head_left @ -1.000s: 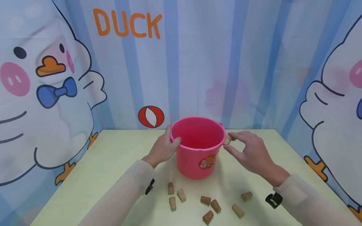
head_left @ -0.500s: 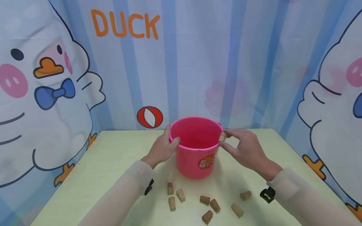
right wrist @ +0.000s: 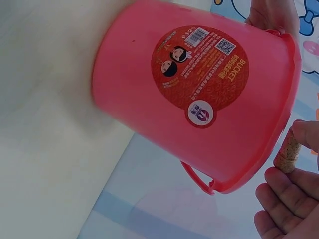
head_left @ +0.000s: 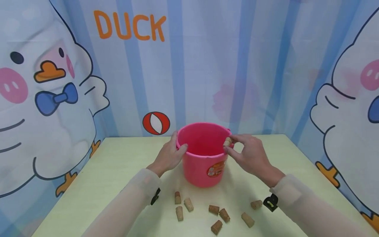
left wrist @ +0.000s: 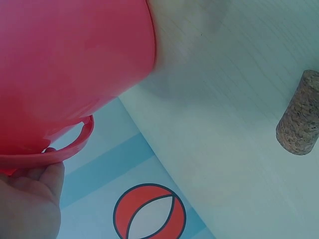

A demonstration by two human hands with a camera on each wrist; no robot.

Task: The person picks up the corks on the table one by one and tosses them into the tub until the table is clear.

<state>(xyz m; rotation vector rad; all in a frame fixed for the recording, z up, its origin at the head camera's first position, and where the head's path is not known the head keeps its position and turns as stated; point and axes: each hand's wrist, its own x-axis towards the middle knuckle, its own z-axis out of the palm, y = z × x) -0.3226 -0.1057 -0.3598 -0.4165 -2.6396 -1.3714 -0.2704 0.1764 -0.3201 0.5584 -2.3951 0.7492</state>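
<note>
A pink plastic bucket [head_left: 192,169] stands upright on the table, its mouth facing up. My left hand [head_left: 168,154] grips its rim on the left side; in the left wrist view the fingers lie by the bucket's side handle [left wrist: 82,139]. Between thumb and fingertips, my right hand [head_left: 251,153] pinches a cork stopper [head_left: 227,142] at the right part of the rim. From the right wrist, that cork [right wrist: 287,154] shows just beside the bucket's lip. Much of the bucket's inner floor is hidden behind its front wall.
Several loose corks [head_left: 188,204] lie on the pale table [head_left: 124,158] in front of the bucket, some left, some right, such as a cork [head_left: 247,220] near the right forearm. A striped duck-print curtain [head_left: 201,65] hangs behind the table's back edge.
My right hand has moved left with the cork, from outside the bucket's right side to its rim. The left hand keeps its grip; the view has shifted slightly.
</note>
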